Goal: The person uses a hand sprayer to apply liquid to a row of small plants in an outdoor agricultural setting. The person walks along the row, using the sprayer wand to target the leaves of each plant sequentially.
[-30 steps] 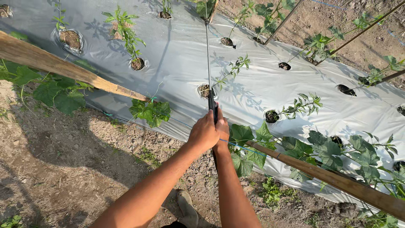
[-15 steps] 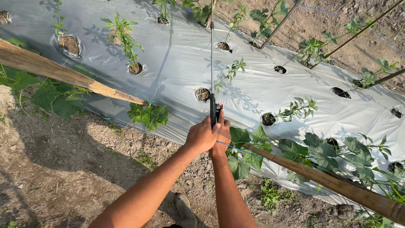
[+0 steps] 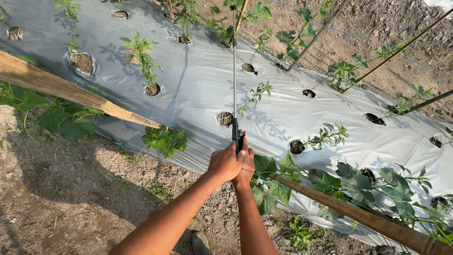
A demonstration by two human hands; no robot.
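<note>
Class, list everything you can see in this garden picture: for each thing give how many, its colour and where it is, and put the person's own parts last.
Spray wand: one, thin grey metal with a black grip, reaching from the hands out over the bed.
Plastic sheet: one, silvery grey, covering the raised bed across the middle.
Planting holes: many, dark soil, cut in the sheet.
Seedlings: several, green, growing from the holes.
Broad-leaved vines: several, green, along the near edge of the sheet.
Thick poles: two, pale brown, slanting at left and lower right.
Thin stakes: several, brown, slanting at upper right.
Blue string: one, running along the bed's near edge.
Soil: brown, lower left and top right.
Shoe: one, greyish, bottom edge.
Left hand: gripping the wand's handle.
Right hand: also on the handle.
</note>
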